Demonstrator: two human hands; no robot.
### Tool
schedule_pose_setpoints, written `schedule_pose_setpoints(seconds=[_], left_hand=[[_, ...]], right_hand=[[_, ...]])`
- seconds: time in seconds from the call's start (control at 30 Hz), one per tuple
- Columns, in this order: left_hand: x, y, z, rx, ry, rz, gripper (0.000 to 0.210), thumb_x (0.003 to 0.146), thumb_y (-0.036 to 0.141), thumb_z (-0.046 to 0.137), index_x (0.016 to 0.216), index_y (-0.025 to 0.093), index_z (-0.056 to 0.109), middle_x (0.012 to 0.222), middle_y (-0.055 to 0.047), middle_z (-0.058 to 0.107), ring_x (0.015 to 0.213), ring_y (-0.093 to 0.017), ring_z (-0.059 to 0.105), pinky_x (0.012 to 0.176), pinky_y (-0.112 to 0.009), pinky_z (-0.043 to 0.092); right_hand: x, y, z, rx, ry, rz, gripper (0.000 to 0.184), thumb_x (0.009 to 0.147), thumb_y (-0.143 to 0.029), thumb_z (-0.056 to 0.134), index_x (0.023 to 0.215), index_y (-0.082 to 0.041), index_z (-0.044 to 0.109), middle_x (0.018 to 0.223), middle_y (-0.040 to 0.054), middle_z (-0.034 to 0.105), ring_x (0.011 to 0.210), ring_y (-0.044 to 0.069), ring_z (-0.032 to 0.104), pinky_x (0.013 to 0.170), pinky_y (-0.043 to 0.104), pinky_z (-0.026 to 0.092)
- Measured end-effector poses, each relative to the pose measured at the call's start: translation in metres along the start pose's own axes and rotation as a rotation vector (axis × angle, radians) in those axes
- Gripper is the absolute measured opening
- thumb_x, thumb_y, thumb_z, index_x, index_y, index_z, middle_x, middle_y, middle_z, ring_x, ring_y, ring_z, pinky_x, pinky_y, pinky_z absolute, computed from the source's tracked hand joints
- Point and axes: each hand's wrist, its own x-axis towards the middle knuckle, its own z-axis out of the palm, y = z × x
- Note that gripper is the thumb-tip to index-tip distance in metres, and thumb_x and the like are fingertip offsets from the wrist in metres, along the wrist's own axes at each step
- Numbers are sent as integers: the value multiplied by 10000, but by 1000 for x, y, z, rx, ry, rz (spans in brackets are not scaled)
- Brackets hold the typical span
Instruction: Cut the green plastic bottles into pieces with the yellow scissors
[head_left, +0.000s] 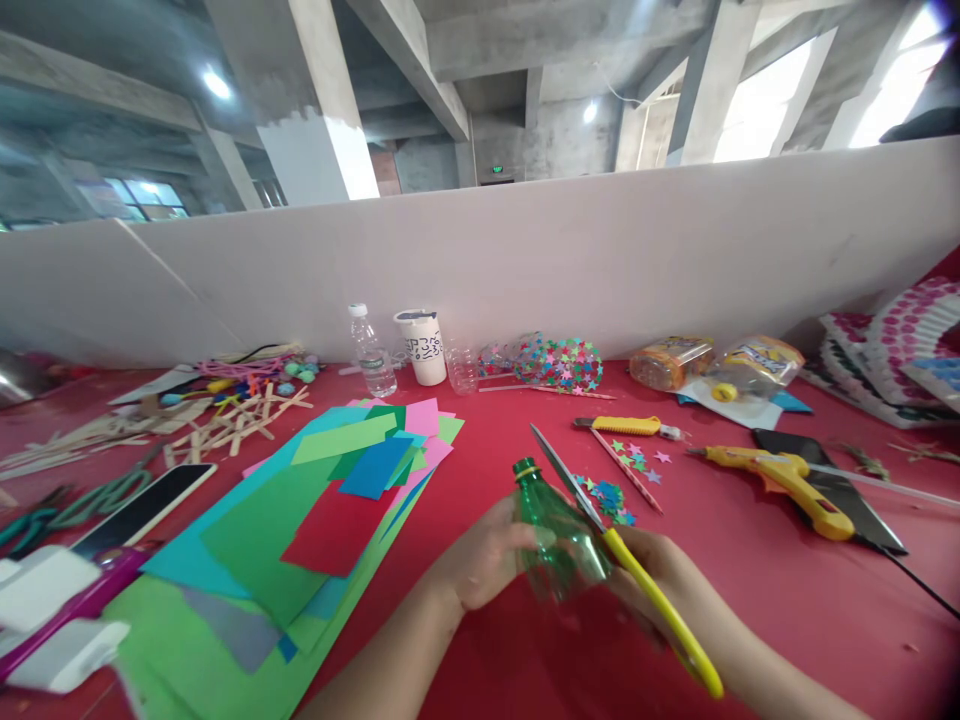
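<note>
In the head view, a see-through green plastic bottle (556, 530) is in front of me, tilted, with its uncapped neck pointing up and away. My left hand (487, 560) is closed around its left side, fingers on the shoulder. At its right side, my right hand (664, 580) holds yellow-handled scissors (649, 595). The blades point up and to the left, passing just right of the bottle's neck. The right fingers are partly hidden behind the handle and bottle, and I cannot tell how firmly they touch the bottle. The bottle's lower end is blurred.
Coloured paper sheets (255, 530) lie left, beside a phone (142, 510) and craft sticks (240, 420). Star confetti (611, 500), a utility knife (626, 426) and a yellow glue gun (787, 480) lie right. Along the back partition stand a clear bottle (371, 355) and a cup (422, 350).
</note>
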Motion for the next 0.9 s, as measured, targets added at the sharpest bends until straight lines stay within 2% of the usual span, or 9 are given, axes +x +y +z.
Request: schedule_pose_setpoints(seconds=[0.07,0.13,0.2,0.27,0.37,0.5,0.67,0.77,0.9], left_hand=[[0,5,-3,-176,60,19,239,769,225,677,989,139,717,980,-107,751,856,-219,701,761,-315,529],[1,11,-7,-335,86,26,238,800,307,679,961,136,720,996,-115,752,896,-223,709,753,-288,537],[1,17,-9,-421,100,58,250,809,331,683,939,122,722,970,-119,755,914,-221,713,758,-258,539],[1,20,-9,-446,127,85,254,824,333,674,952,118,716,967,-121,755,933,-223,713,765,-247,542],[4,20,-9,-424,207,110,232,852,331,644,956,131,699,1004,-118,747,963,-232,706,818,-286,547],[9,20,-10,-323,368,192,175,849,298,633,873,142,708,910,-93,761,874,-216,715,811,-327,554],[12,20,-12,-189,504,309,187,817,302,668,856,123,707,850,-92,759,769,-182,696,612,-241,508],[12,18,-11,-94,604,366,194,814,321,667,852,133,693,820,-77,759,734,-172,695,592,-233,489],[11,18,-8,-14,678,388,195,793,321,678,871,143,683,808,-69,760,737,-191,712,620,-253,498]], right_hand=[[-2,-1,-3,56,-33,-14,409,773,-611,604,664,-236,482,433,-106,396,323,79,358,319,195,292],[-5,-2,-6,116,-68,-41,467,816,-690,499,701,-238,488,404,-120,367,311,86,351,377,220,385],[-8,-3,-9,162,-99,-77,515,862,-720,384,748,-233,506,389,-135,338,302,88,333,486,268,476],[-10,-3,-11,187,-131,-109,533,890,-715,339,770,-225,512,390,-144,320,308,86,316,585,310,513],[-12,0,-16,179,-184,-143,555,875,-735,378,824,-201,519,473,-127,364,375,84,343,584,293,485],[-18,-1,-22,101,-295,-164,550,846,-745,462,835,-197,513,656,-61,464,495,85,403,468,211,336],[-30,-10,-24,-80,-402,-89,503,869,-707,477,828,-206,512,769,-25,510,625,120,475,571,228,402],[-34,-13,-21,-241,-393,-69,520,870,-725,438,842,-214,533,882,21,584,727,164,523,638,253,427],[-34,-15,-13,-240,-288,-80,511,830,-721,516,882,-224,623,739,-6,610,646,162,517,568,238,427]])
